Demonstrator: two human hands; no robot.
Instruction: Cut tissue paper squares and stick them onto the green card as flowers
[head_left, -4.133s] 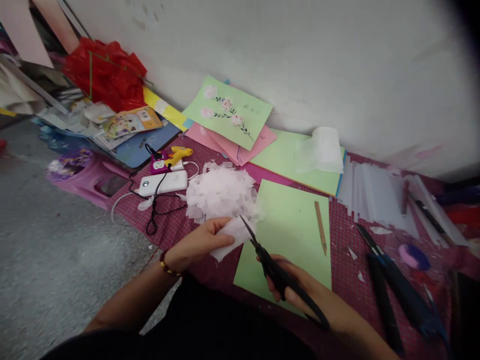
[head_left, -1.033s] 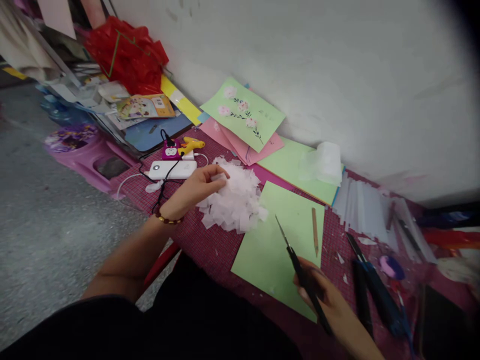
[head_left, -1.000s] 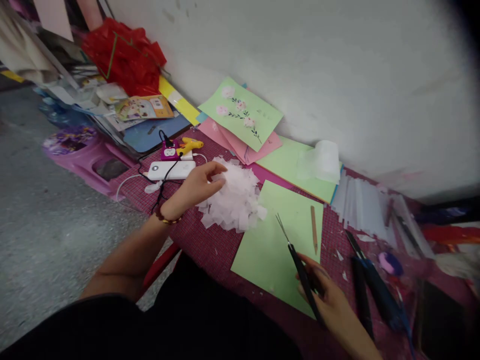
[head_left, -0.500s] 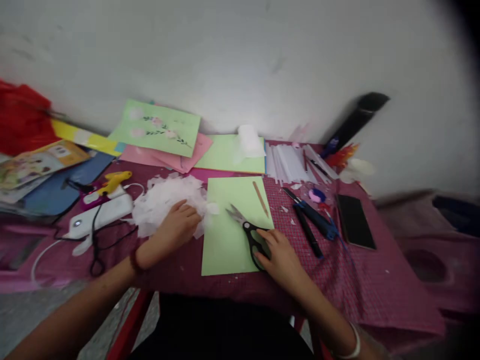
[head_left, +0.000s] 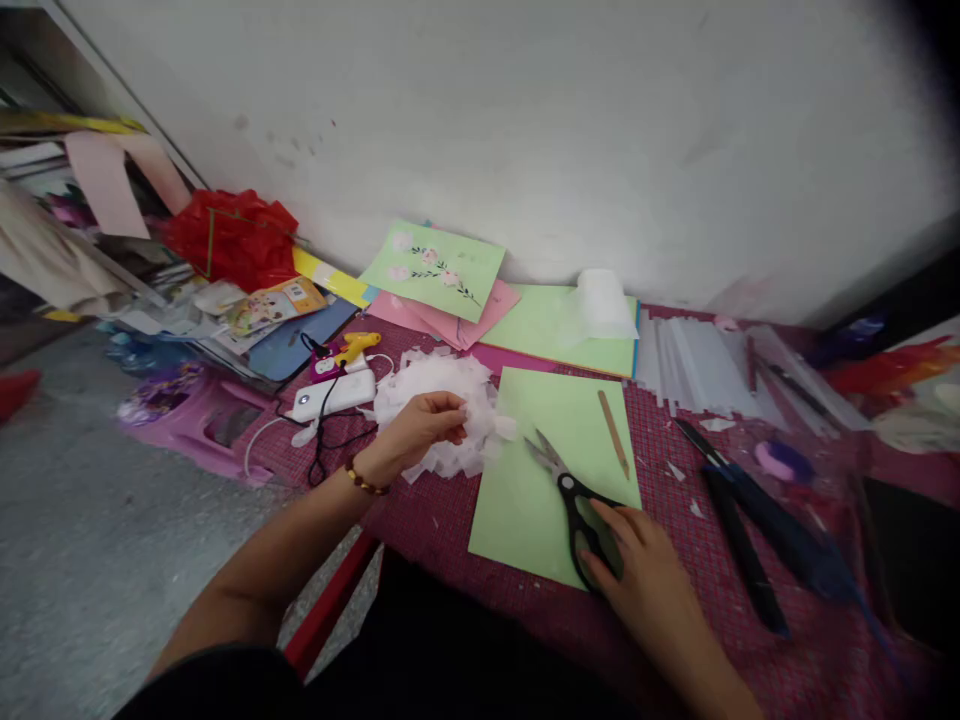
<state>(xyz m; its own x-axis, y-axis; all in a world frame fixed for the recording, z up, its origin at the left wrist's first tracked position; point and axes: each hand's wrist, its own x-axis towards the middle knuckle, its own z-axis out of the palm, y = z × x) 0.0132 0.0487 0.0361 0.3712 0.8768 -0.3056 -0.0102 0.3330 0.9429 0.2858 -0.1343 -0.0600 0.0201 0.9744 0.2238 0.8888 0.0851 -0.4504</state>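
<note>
Black-handled scissors (head_left: 568, 484) lie on a green sheet (head_left: 517, 490) on the tabletop (head_left: 424, 525), long axis diagonal, parted blades pointing forward and left toward a pile of pale paper pieces (head_left: 431, 378). The right hand (head_left: 637, 560), fingers loosely spread, touches the handles from the right. The left hand (head_left: 420, 432) curls above the pile; whether it pinches anything is unclear.
</note>
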